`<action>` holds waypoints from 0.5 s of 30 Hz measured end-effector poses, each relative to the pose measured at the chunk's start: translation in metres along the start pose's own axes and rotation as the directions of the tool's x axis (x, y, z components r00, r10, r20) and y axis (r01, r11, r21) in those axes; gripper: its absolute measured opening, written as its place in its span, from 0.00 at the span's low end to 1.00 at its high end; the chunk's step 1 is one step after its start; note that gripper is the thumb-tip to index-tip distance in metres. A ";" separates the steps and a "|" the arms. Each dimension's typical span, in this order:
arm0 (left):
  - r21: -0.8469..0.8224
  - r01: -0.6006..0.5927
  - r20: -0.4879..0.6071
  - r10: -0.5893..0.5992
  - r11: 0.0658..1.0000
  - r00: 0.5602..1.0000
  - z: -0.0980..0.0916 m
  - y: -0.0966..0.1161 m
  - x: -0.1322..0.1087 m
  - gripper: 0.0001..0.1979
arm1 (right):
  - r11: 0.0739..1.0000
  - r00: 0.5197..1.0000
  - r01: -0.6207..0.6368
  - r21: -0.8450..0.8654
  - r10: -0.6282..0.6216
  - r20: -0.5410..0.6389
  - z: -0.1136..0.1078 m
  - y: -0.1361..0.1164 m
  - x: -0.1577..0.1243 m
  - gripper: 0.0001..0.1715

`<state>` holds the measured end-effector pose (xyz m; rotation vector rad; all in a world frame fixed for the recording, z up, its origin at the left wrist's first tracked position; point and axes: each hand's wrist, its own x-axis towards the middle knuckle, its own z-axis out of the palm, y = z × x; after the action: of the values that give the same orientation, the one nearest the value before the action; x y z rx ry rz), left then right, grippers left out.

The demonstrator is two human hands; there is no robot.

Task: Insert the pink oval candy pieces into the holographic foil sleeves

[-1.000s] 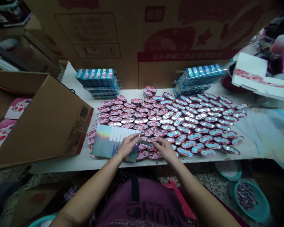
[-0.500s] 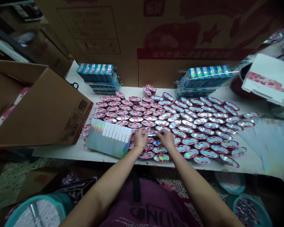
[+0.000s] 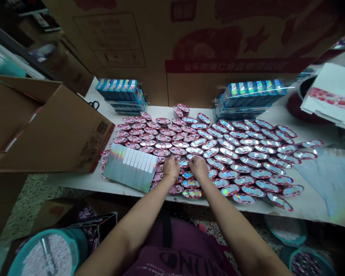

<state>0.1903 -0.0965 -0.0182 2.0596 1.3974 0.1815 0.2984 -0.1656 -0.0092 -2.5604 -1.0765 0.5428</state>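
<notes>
Rows of small oval boxes with red-patterned rims cover the table. On the left side, the oval boxes [image 3: 164,145] have bare pink round centres, while the oval boxes [image 3: 248,159] at right carry shiny stickers. Between my hands, a shiny sticker [image 3: 184,163] lies over the top of one oval box. My left hand [image 3: 171,167] has its fingers closed at the left end of this sticker, and my right hand [image 3: 197,167] pinches at the right end. The fingertips are partly hidden. A silvery sticker sheet [image 3: 129,168] with several white bare slots rests on boxes left of my left hand.
Blue packs in clear wrap [image 3: 122,94] stand at the back left, with more blue packs [image 3: 250,97] at the back right. An open carton [image 3: 60,134] leans at left; a large carton [image 3: 166,38] walls off the back. Below are a teal bucket [image 3: 74,245] and scissors [image 3: 94,104] lie behind.
Both hands have come down onto the oval box, with fingers more curled at the sticker's ends. The view has shifted slightly; the sticker sheet stays on the boxes.
</notes>
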 end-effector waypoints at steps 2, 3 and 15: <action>0.013 0.012 0.009 -0.012 1.000 1.000 -0.003 0.001 0.003 0.13 | 1.000 0.999 -0.023 0.018 0.024 -0.026 0.001 0.002 0.003 0.07; 0.021 0.011 0.004 -0.012 1.000 1.000 -0.005 0.001 0.004 0.15 | 0.999 0.998 -0.035 0.033 0.036 -0.046 0.002 0.004 0.003 0.08; 0.031 -0.185 -0.327 0.185 0.982 0.927 -0.146 -0.112 0.011 0.20 | 0.885 0.887 0.416 0.211 -0.344 -0.308 0.007 -0.010 -0.035 0.15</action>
<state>0.0414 0.0009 0.0303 2.2347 1.3859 0.6319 0.2661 -0.1836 -0.0028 -2.0356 -1.2679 0.2193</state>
